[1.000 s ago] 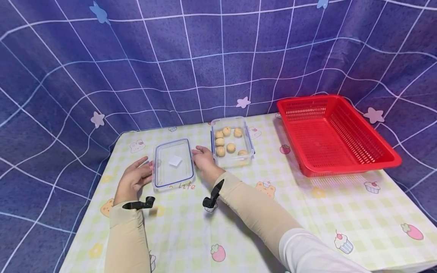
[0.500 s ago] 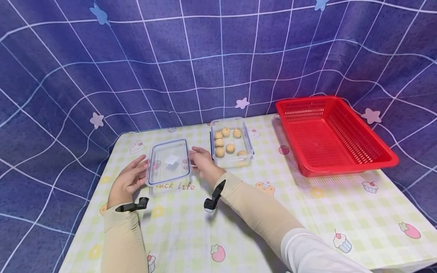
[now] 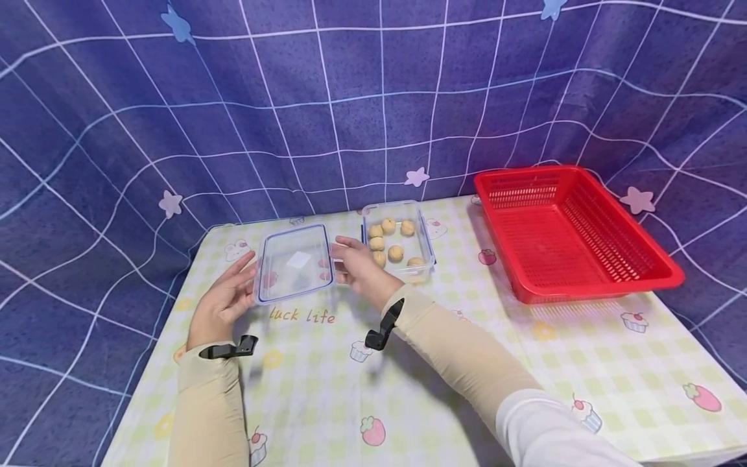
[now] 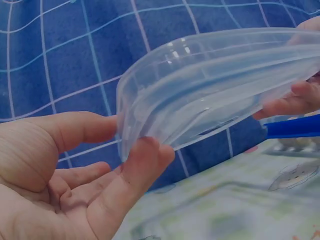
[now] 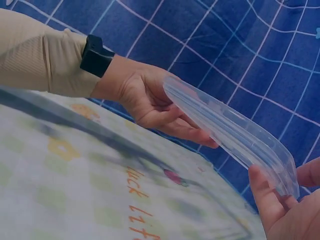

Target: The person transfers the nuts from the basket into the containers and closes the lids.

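Observation:
A clear rectangular lid (image 3: 279, 256) with a blue sealing ring is held up over the table between both hands, a small white square showing in its middle. My left hand (image 3: 222, 301) pinches its left edge, thumb and fingers on either side, as the left wrist view shows the lid (image 4: 200, 85) tilted. At the opposite edge, my right hand (image 3: 363, 269) grips with its thumb and fingers; in the right wrist view that hand (image 5: 295, 215) is partly cut off. Just right of it stands a clear box (image 3: 428, 245) holding several round tan balls that resemble walnuts (image 3: 395, 253).
A large red plastic basket (image 3: 589, 288) stands at the back right. The table is covered by a pale green checked cloth (image 3: 315, 395) with printed cartoons. A blue curtain (image 3: 292, 117) with white lines hangs behind the table's far edge.
The lid has risen from close over the cloth and shifted slightly away, uncovering the printed words beneath. Both hands have moved with it; the box and basket have stayed put.

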A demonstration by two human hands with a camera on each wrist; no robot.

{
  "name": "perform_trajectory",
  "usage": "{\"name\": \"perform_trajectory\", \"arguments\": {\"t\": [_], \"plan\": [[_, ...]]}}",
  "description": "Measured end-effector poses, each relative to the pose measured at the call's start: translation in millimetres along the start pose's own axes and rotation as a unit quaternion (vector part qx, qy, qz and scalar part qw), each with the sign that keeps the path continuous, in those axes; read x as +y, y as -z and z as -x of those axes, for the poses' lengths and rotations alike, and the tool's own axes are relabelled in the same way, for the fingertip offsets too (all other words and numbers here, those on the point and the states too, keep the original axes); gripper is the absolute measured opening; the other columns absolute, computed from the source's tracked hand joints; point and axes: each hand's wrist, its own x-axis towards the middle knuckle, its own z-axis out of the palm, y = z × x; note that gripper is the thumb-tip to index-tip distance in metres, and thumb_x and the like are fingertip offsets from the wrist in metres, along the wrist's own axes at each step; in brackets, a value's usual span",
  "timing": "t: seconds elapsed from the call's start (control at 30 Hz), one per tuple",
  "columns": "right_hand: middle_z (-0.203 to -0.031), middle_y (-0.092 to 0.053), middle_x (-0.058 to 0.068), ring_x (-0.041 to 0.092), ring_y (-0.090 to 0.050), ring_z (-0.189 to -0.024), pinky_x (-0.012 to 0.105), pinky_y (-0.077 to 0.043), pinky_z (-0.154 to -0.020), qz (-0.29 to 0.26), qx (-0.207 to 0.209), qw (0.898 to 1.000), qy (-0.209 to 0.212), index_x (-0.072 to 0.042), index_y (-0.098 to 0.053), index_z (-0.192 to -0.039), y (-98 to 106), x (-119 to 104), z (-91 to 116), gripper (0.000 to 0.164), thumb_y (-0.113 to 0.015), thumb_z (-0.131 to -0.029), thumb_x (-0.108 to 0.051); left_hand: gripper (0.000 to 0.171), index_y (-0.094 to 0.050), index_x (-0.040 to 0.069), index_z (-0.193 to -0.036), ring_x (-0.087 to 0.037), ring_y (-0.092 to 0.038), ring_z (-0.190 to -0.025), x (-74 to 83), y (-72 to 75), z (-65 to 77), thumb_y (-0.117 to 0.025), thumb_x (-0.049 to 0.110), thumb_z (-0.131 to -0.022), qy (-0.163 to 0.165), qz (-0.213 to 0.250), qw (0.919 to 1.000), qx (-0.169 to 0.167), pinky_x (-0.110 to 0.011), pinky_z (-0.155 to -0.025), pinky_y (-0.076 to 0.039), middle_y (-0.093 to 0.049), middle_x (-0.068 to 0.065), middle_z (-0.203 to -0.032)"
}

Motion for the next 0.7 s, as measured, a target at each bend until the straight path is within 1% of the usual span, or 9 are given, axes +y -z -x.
{"name": "perform_trajectory", "arguments": {"t": [0.07,0.13,0.2,0.27,0.37,0.43,0.5,0.57,0.7], "plan": [[-0.150,-0.050,0.012,0.034,-0.069,-0.110,0.023,-0.058,-0.054,-0.004,-0.005,1.000,0.000,-0.009,-0.039,-0.154,3.7,-6.7,1.4,0.059,-0.056,-0.098,0.003,0.054,-0.041,0.022,-0.152,-0.029,-0.073,-0.096,-1.6,-4.4,-3.3,-0.040,-0.005,-0.106,0.000,0.013,0.9999,-0.004,-0.037,-0.077,-0.061,-0.069,-0.006,-0.123],[-0.149,-0.049,0.013,0.035,-0.068,-0.113,0.028,-0.061,-0.060,-0.007,-0.008,1.000,-0.003,-0.009,-0.037,-0.155,7.9,-13.5,2.9,0.061,-0.055,-0.098,0.004,0.054,-0.040,0.021,-0.153,-0.031,-0.073,-0.097,-3.0,-10.1,-6.4,-0.039,-0.006,-0.106,0.000,0.017,0.9998,-0.011,-0.038,-0.078,-0.062,-0.068,-0.007,-0.125],[-0.147,-0.051,0.014,0.036,-0.065,-0.118,0.033,-0.062,-0.065,-0.003,-0.013,1.000,-0.006,-0.008,-0.036,-0.155,12.4,-20.7,4.7,0.061,-0.055,-0.099,0.004,0.063,-0.030,0.022,-0.159,-0.032,-0.073,-0.098,-4.1,-17.4,-9.4,-0.039,-0.008,-0.105,-0.001,0.013,0.9998,-0.014,-0.038,-0.076,-0.062,-0.068,-0.007,-0.126],[-0.144,-0.054,0.013,0.036,-0.065,-0.119,0.032,-0.062,-0.064,0.009,-0.016,1.000,-0.011,-0.008,-0.037,-0.154,17.4,-28.1,6.8,0.059,-0.055,-0.099,0.003,0.072,-0.014,0.024,-0.164,-0.031,-0.073,-0.099,-4.6,-25.8,-11.8,-0.039,-0.009,-0.105,0.000,-0.005,0.9998,-0.018,-0.037,-0.073,-0.062,-0.068,-0.005,-0.126],[-0.141,-0.058,0.013,0.034,-0.065,-0.118,0.030,-0.061,-0.061,0.035,-0.024,0.999,-0.016,-0.009,-0.039,-0.153,26.9,-39.1,9.2,0.058,-0.054,-0.099,0.002,0.077,-0.009,0.024,-0.165,-0.030,-0.074,-0.098,-6.3,-39.0,-16.7,-0.039,-0.010,-0.104,-0.003,-0.024,0.9995,-0.020,-0.034,-0.067,-0.062,-0.070,-0.002,-0.125],[-0.140,-0.060,0.011,0.031,-0.068,-0.115,0.025,-0.058,-0.055,0.057,-0.028,0.998,-0.018,-0.010,-0.039,-0.153,34.1,-46.3,10.3,0.057,-0.054,-0.099,0.002,0.077,-0.007,0.025,-0.165,-0.030,-0.074,-0.099,-7.5,-46.9,-20.2,-0.038,-0.011,-0.104,-0.001,-0.030,0.9992,-0.026,-0.033,-0.065,-0.062,-0.070,-0.002,-0.126],[-0.140,-0.060,0.011,0.029,-0.070,-0.111,0.026,-0.058,-0.056,0.068,-0.030,0.997,-0.018,-0.010,-0.039,-0.153,40.9,-53.9,12.0,0.058,-0.054,-0.099,0.002,0.077,-0.008,0.024,-0.165,-0.030,-0.074,-0.100,-9.5,-54.7,-23.8,-0.038,-0.011,-0.104,0.001,-0.040,0.9988,-0.028,-0.033,-0.065,-0.062,-0.069,-0.001,-0.127],[-0.140,-0.060,0.011,0.027,-0.072,-0.104,0.028,-0.059,-0.061,0.078,-0.032,0.996,-0.017,-0.011,-0.039,-0.154,47.8,-61.4,13.9,0.059,-0.054,-0.099,0.001,0.077,-0.009,0.025,-0.165,-0.028,-0.074,-0.101,-11.7,-62.2,-26.9,-0.040,-0.011,-0.104,0.003,-0.054,0.9982,-0.026,-0.031,-0.062,-0.061,-0.068,0.000,-0.127],[-0.141,-0.060,0.014,0.023,-0.073,-0.091,0.039,-0.062,-0.074,0.087,-0.033,0.996,-0.010,-0.011,-0.039,-0.154,61.0,-74.6,17.1,0.059,-0.055,-0.098,0.003,0.077,-0.015,0.027,-0.164,-0.024,-0.074,-0.097,-17.3,-77.8,-32.0,-0.049,-0.006,-0.103,0.008,-0.086,0.9963,0.000,-0.026,-0.056,-0.059,-0.069,0.002,-0.123]]}}
